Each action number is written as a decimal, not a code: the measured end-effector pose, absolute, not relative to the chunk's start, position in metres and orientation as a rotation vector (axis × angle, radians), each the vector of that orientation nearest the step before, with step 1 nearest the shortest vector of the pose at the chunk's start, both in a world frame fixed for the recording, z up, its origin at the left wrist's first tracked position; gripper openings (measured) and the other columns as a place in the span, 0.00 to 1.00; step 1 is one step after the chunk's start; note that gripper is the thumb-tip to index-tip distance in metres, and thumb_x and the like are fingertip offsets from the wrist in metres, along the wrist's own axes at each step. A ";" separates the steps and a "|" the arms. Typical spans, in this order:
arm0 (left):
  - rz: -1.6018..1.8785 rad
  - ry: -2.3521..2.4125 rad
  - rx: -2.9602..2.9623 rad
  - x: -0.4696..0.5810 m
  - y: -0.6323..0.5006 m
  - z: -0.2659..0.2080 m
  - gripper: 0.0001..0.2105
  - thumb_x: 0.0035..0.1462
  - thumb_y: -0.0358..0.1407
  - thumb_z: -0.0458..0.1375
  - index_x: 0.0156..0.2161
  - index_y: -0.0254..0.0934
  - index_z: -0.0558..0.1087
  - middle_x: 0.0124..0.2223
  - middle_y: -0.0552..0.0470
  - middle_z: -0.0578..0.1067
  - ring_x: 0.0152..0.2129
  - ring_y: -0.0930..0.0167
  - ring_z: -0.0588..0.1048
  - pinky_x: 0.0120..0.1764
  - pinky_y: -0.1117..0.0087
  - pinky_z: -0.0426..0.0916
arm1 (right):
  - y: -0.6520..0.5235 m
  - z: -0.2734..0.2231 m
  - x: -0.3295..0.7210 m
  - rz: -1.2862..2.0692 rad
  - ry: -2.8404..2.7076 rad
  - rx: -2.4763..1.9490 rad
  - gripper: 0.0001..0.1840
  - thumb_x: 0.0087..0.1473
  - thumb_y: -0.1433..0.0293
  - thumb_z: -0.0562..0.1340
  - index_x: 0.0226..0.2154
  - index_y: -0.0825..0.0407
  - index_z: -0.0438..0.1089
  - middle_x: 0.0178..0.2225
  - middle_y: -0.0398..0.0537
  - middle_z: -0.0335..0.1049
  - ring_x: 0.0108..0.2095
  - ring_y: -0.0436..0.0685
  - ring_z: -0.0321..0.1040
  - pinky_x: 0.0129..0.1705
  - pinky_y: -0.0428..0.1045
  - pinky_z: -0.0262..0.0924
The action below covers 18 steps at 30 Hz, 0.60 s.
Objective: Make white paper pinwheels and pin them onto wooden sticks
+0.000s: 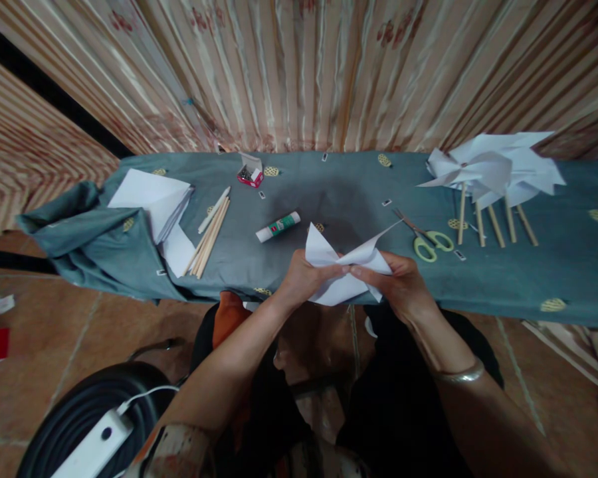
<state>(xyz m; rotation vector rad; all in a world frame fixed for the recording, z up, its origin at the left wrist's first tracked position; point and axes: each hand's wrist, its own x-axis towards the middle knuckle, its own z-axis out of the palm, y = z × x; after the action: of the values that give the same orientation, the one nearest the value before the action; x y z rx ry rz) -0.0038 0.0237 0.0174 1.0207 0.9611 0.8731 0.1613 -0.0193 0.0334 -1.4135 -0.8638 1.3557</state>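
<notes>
Left to right along the cloth-covered desk [508, 282]: paper sheets [152, 192]; wooden sticks [212, 238]; an open red box [257, 182] of small dark pieces [250, 174]; a glue stick [278, 226]; left hand [301, 275] and right hand [403, 282] pinching the centre of a folded white paper [339, 289] over the near edge, apparently gathering its corners, which next calls for a firm hold; scissors [424, 233]; paper pinwheels [483, 171].

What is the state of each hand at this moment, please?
Left hand: closed, holding the folded white paper at its left side.
Right hand: closed, holding the same paper at its right side.
</notes>
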 end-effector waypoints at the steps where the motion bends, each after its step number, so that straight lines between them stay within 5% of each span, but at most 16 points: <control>1: 0.875 0.965 1.024 -0.004 0.024 0.018 0.14 0.37 0.38 0.72 0.30 0.32 0.79 0.29 0.51 0.80 0.27 0.69 0.77 0.35 0.69 0.72 | -0.019 0.033 0.161 1.349 -0.865 -1.419 0.17 0.33 0.61 0.76 0.29 0.51 0.81 0.27 0.45 0.79 0.25 0.55 0.72 0.30 0.51 0.67; 18: 0.887 0.968 1.053 -0.004 0.026 0.015 0.12 0.37 0.36 0.72 0.29 0.33 0.80 0.29 0.51 0.80 0.26 0.69 0.77 0.34 0.69 0.73 | -0.019 0.029 0.160 1.329 -0.852 -1.416 0.16 0.33 0.63 0.76 0.29 0.50 0.81 0.26 0.44 0.79 0.24 0.55 0.71 0.30 0.51 0.67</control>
<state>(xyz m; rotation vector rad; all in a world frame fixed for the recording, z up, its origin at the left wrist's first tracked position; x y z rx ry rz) -0.0041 0.0256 0.0155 1.0534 0.9676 0.8866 0.1602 -0.0188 0.0290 -1.4163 -0.8519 1.3288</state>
